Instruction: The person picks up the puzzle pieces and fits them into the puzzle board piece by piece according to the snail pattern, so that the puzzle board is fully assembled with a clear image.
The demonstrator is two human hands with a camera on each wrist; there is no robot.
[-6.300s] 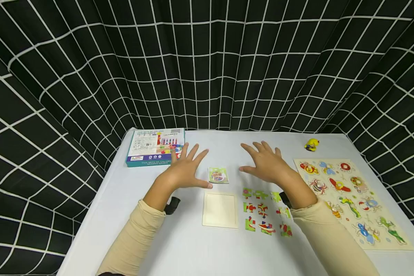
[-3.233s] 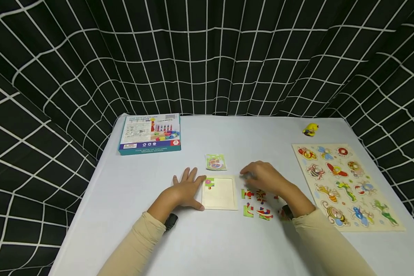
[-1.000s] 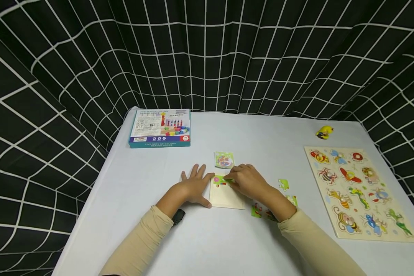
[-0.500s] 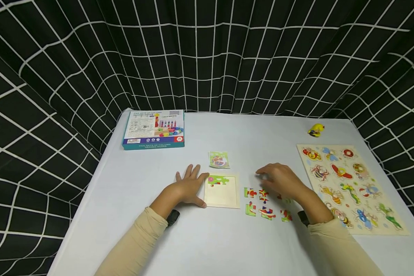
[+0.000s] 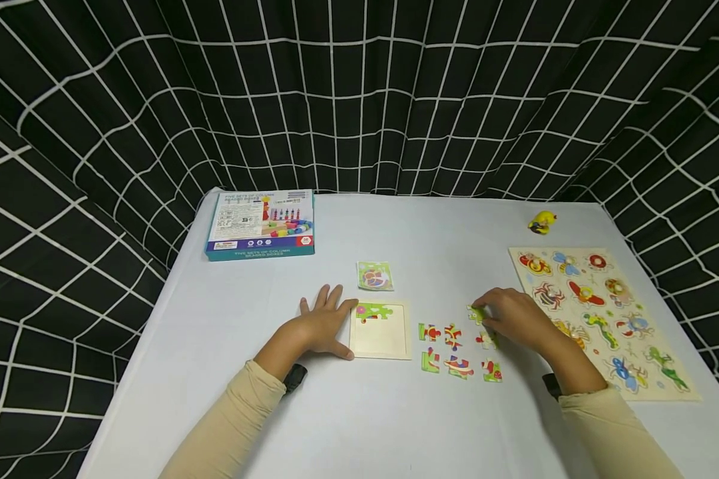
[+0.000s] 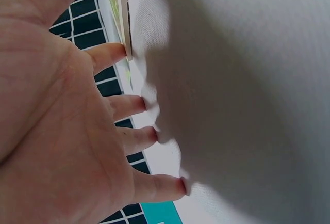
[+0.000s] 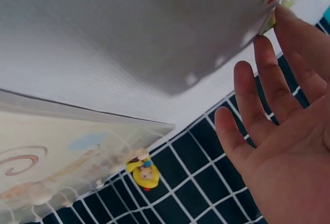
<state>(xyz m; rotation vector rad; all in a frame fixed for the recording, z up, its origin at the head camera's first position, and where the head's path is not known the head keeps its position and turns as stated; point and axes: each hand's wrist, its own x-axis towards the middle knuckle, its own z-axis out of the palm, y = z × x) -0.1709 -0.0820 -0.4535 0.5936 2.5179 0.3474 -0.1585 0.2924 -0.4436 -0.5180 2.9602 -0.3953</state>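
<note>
A pale square puzzle tray (image 5: 380,339) lies in the middle of the table. Two joined green jigsaw pieces (image 5: 374,311), one with a pink flower, fill its upper left. My left hand (image 5: 314,332) is spread flat beside the tray, index fingertip and thumb touching its left edge. Right of the tray, several loose jigsaw pieces (image 5: 457,367) lie in rows. At their top right, my right hand (image 5: 518,319) pinches a green jigsaw piece (image 5: 475,314) between thumb and fingertips. The right wrist view shows that piece (image 7: 268,24) edge-on, partly cut off by the frame.
Behind the tray lies a small picture card (image 5: 375,276). A boxed bead set (image 5: 260,226) sits at the back left. An insect peg-puzzle board (image 5: 599,319) covers the right side, with a small yellow toy figure (image 5: 542,222) behind it.
My right hand set a green piece into the tray's top row, let go and moved right to the loose piece. My left hand stays at the tray's left edge.
</note>
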